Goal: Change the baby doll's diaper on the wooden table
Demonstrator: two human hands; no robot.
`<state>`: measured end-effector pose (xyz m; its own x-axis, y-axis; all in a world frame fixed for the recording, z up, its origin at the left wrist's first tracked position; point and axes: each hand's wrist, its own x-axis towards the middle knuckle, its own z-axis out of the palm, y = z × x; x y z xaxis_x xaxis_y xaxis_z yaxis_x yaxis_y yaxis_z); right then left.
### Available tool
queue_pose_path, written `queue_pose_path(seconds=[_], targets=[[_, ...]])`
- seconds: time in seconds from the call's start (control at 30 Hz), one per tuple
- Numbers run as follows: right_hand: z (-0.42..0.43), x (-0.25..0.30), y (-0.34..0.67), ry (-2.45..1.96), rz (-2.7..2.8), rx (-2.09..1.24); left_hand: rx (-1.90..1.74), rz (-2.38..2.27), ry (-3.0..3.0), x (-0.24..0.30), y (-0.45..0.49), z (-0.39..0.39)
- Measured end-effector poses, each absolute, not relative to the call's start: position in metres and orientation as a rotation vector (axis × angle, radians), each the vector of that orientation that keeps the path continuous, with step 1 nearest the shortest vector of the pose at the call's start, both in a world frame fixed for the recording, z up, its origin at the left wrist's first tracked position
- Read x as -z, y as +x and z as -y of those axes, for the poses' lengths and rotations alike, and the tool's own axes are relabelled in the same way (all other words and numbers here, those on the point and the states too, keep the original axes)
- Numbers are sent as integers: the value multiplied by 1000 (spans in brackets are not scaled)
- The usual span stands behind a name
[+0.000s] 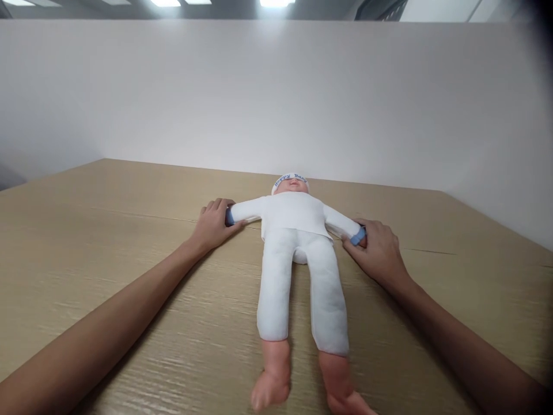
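A baby doll (296,216) lies on its back on the wooden table, feet toward me and both arms stretched out sideways. It wears a white top, white trousers (276,288) and a white cap (290,176) with blue lettering pulled low on its head. At the doll's blue cuff on the left, my left hand (215,223) is closed around the end of the sleeve. My right hand (380,248) grips the other cuff, which is blue too. The doll's hands are mostly hidden in my fingers. Its bare feet (273,386) point toward the near edge.
The light wooden table (129,196) spreads out on both sides of the doll. Behind its far edge stands a plain white wall or partition (259,98). Ceiling lights (276,3) show above that.
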<state>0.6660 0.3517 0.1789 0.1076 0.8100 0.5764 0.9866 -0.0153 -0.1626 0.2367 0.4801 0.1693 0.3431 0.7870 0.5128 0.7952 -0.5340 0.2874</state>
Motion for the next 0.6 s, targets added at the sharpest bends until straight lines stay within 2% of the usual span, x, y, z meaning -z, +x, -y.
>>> queue_pose_path(seconds=[0.6], targets=[[-357, -158, 689, -1763, 1761, 347, 927, 1618, -2666, -159, 213, -480]])
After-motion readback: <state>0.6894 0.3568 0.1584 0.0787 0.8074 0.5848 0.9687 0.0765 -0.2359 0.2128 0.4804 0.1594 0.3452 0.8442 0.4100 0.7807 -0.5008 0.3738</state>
